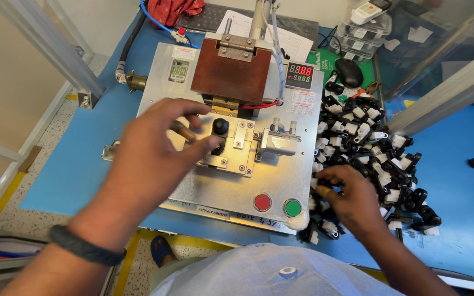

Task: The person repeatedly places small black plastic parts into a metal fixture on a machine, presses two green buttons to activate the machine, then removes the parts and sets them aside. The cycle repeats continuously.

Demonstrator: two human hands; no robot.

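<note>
Currently the left hand (154, 145) hovers spread over the fixture's black knob (220, 126), apparently touching nothing; the right hand (349, 200) pinches a black-and-white clip from the pile (374, 148) beside the fixture plate (286, 181), within reach.

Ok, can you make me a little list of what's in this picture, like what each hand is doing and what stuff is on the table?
Left hand: over the metal machine plate, fingers by the black part sitting in the holder; blurred, grip unclear.
Right hand: reaching into the pile of black and white parts, fingers curled on some.
Buttons: red button and green button at the plate's near edge.
Brown block: at the back of the machine.
Surface: blue mat.
Wrist: dark band on the left.
</note>
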